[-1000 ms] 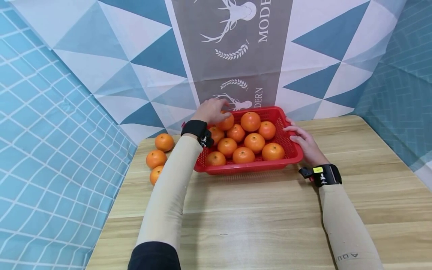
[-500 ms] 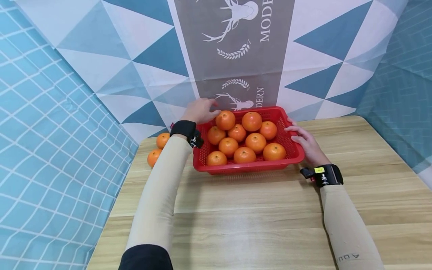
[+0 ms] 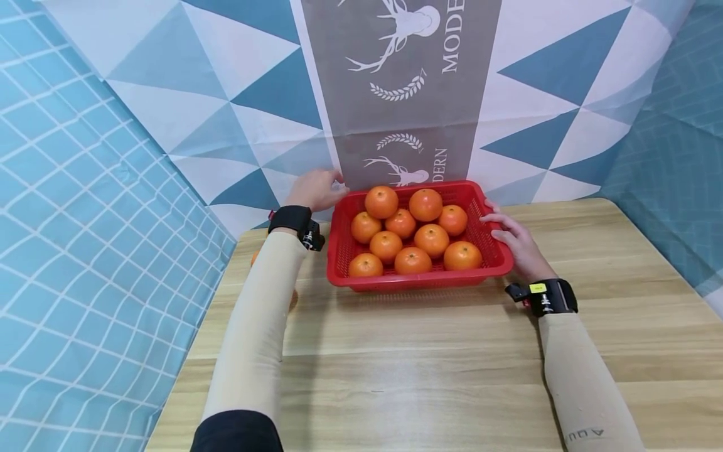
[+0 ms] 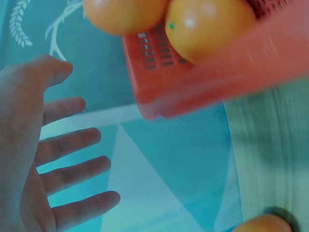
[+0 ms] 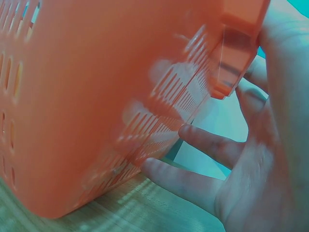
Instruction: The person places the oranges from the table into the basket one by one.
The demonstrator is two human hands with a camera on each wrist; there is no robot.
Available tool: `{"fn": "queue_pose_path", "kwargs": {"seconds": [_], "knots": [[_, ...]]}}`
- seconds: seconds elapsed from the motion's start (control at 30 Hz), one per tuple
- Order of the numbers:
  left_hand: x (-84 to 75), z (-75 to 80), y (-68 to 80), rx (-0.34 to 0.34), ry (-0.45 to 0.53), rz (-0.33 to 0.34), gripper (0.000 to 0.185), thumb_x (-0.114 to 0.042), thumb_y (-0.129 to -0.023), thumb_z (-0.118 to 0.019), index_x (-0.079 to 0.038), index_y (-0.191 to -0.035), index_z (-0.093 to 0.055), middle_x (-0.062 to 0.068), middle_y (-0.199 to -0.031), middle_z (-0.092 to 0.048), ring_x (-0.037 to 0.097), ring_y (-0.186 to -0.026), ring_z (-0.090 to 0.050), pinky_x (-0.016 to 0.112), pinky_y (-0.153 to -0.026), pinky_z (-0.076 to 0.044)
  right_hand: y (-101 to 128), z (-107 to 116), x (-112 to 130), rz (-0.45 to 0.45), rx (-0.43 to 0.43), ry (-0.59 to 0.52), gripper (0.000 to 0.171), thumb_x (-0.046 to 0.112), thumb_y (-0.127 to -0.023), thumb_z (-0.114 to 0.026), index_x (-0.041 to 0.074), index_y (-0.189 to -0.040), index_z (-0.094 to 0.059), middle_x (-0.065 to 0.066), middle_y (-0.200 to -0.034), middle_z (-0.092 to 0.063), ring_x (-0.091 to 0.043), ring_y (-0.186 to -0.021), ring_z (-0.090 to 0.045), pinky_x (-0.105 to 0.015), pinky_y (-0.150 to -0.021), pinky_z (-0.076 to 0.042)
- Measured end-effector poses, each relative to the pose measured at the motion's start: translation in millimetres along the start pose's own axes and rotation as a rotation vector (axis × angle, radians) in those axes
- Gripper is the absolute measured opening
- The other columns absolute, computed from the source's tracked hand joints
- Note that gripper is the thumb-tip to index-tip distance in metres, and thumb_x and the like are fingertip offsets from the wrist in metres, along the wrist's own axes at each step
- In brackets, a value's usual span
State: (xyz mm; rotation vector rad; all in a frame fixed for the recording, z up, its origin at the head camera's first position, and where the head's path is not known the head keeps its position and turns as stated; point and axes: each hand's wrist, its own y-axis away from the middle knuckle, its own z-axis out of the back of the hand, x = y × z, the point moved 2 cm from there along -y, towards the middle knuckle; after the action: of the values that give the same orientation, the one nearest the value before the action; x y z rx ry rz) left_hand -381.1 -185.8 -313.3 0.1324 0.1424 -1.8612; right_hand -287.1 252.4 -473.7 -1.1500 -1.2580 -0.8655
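A red plastic basket (image 3: 418, 281) with slotted walls sits on the table and holds several oranges (image 3: 432, 240). My left hand (image 3: 316, 189) is just off its back left corner, fingers spread and holding nothing. In the left wrist view the basket's corner (image 4: 149, 96) is apart from the fingertips (image 4: 108, 198). My right hand (image 3: 516, 245) grips the right rim. The right wrist view shows two of its fingers (image 5: 183, 181) against the basket's slotted side wall (image 5: 96, 96), with the thumb up at the rim and its tip hidden.
Left of the basket, loose oranges (image 3: 255, 257) lie on the wooden table (image 3: 407, 364), mostly hidden behind my left forearm; the left wrist view shows one loose orange (image 4: 264, 224) too. A patterned wall covering (image 3: 395, 113) rises directly behind the basket.
My left hand has let go of an orange in the basket's back left and moved left, out past the rim. My right hand stays at the right rim.
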Motion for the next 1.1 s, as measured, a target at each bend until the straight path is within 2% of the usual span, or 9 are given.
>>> {"fn": "queue_pose_path", "kwargs": {"seconds": [0.37, 0.57, 0.73, 0.93, 1.1], "knots": [[42.3, -5.0, 13.2, 0.018, 0.008, 0.104, 0.052, -0.039, -0.108, -0.065, -0.006, -0.148, -0.068, 0.022, -0.142, -0.074, 0.039, -0.121, -0.068, 0.053, -0.106, -0.065, 1, -2, -1, 0.027, 0.004, -0.012, 0.037, 0.017, -0.118, -0.053, 0.005, -0.152, -0.059, 0.0, -0.193, -0.011, -0.04, -0.179, 0.001, -0.016, -0.102, -0.062], [64.2, -4.3, 21.4, 0.026, 0.013, 0.175, 0.053, -0.042, -0.11, -0.062, -0.008, -0.15, -0.067, 0.022, -0.145, -0.072, 0.04, -0.121, -0.067, 0.056, -0.106, -0.064, -1, -2, -2, 0.048, 0.002, -0.023, 0.034, 0.017, -0.117, -0.055, 0.007, -0.149, -0.063, -0.001, -0.193, -0.012, -0.039, -0.18, 0.001, -0.015, -0.103, -0.061], [74.9, -0.5, 30.1, 0.041, 0.024, 0.201, 0.054, -0.04, -0.111, -0.061, -0.006, -0.152, -0.065, 0.024, -0.148, -0.07, 0.042, -0.122, -0.066, 0.058, -0.109, -0.062, -1, -2, -5, 0.077, 0.003, -0.026, 0.032, 0.016, -0.117, -0.054, 0.006, -0.146, -0.064, -0.005, -0.193, -0.012, -0.039, -0.18, 0.002, -0.014, -0.106, -0.059], [87.0, 2.3, 38.9, 0.061, 0.006, 0.234, 0.055, -0.039, -0.111, -0.06, -0.003, -0.152, -0.063, 0.028, -0.146, -0.069, 0.044, -0.121, -0.063, 0.058, -0.109, -0.06, -1, -2, -5, 0.067, -0.003, -0.021, 0.033, 0.016, -0.117, -0.054, 0.008, -0.147, -0.064, -0.003, -0.193, -0.014, -0.038, -0.18, 0.001, -0.014, -0.105, -0.059], [94.7, 1.8, 43.8, 0.114, 0.003, 0.275, 0.057, -0.039, -0.111, -0.06, -0.002, -0.155, -0.06, 0.03, -0.146, -0.069, 0.044, -0.122, -0.062, 0.06, -0.111, -0.057, -1, -1, -4, 0.073, -0.005, -0.022, 0.033, 0.015, -0.117, -0.053, 0.007, -0.146, -0.065, -0.004, -0.193, -0.014, -0.036, -0.18, 0.002, -0.014, -0.106, -0.059]]}}
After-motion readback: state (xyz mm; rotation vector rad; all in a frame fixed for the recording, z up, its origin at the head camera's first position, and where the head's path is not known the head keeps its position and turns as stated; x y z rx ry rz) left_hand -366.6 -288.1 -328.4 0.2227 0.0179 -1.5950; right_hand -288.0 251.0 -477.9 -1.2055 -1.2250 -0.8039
